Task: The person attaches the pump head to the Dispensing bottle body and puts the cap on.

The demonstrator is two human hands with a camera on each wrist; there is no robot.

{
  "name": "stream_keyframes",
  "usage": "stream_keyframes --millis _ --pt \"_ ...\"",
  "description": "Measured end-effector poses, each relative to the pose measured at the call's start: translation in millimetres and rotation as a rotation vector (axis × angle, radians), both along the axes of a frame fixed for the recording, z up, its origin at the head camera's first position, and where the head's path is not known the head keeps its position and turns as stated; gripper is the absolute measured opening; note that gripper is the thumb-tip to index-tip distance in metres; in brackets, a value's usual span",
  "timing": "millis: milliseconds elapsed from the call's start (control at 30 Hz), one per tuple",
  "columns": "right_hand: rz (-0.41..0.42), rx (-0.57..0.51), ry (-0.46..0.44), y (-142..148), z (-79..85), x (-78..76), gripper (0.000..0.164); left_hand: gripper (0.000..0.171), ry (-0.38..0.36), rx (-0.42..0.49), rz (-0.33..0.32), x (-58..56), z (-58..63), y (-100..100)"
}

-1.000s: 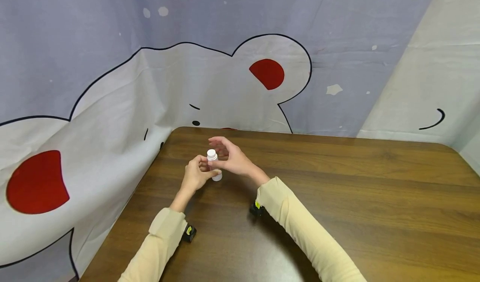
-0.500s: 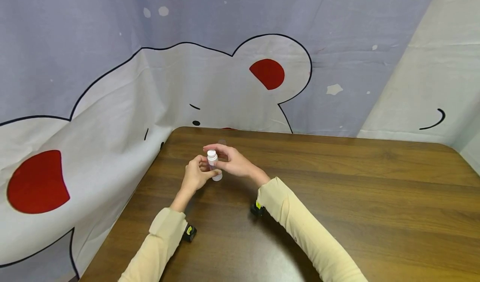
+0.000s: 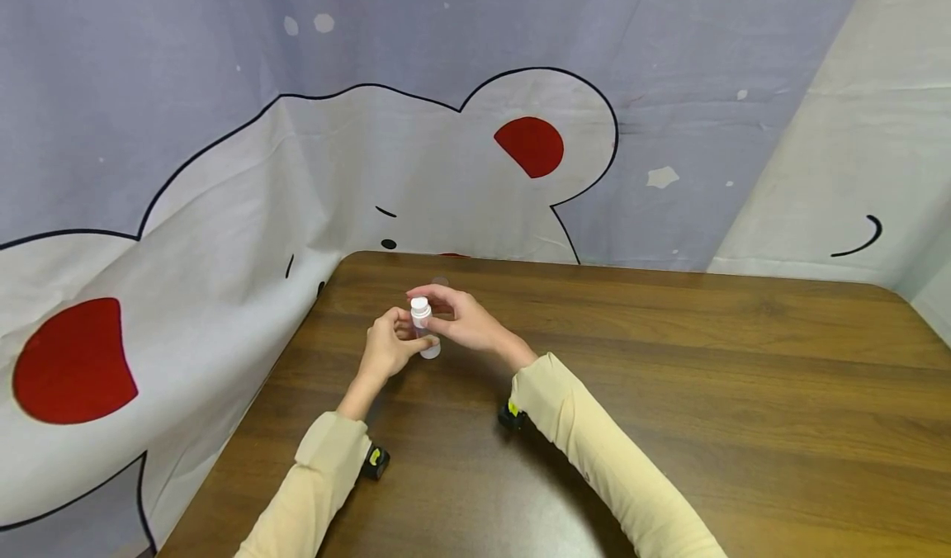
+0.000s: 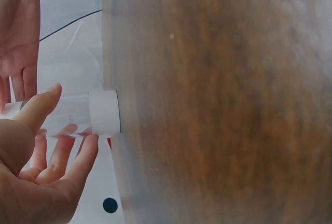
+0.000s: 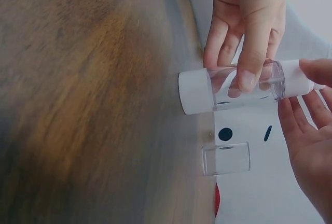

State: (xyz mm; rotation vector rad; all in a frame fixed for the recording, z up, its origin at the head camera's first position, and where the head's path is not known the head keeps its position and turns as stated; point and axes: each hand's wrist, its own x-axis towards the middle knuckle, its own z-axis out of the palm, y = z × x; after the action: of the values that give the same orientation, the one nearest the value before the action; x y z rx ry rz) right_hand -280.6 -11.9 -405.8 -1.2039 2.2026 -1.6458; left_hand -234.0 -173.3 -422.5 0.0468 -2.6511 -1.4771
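A small clear bottle with a white base and white top stands upright on the table. My left hand pinches its transparent body, thumb on the near side and fingers on the far side. From the right, my right hand holds the white collar between thumb and fingers. In the left wrist view the white base shows at the table surface, while the bottle's upper end is partly hidden by my left thumb. Behind the bottle, a clear cap sits on the table, touched by neither hand.
The brown wooden table reaches far to the right. A printed curtain hangs along its back and left edges. Black wrist cameras sit under both sleeves, close above the tabletop.
My right hand has come down slightly and its raised fingers have drawn in around the bottle's top. The clear cap behind now shows past the fingers. My left hand stays put.
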Motion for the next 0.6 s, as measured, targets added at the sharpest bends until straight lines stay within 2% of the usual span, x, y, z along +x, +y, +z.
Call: stream_keyframes --millis 367,600 --pt "-0.071 0.0 0.023 -4.0 0.0 3.0 0.039 0.041 -0.005 0.017 -0.011 0.5 0.0 -1.4" --pt "-0.15 -0.008 0.052 -7.8 0.5 6.3 0.037 0.04 -0.01 0.028 -0.009 1.0 0.3 -0.9"
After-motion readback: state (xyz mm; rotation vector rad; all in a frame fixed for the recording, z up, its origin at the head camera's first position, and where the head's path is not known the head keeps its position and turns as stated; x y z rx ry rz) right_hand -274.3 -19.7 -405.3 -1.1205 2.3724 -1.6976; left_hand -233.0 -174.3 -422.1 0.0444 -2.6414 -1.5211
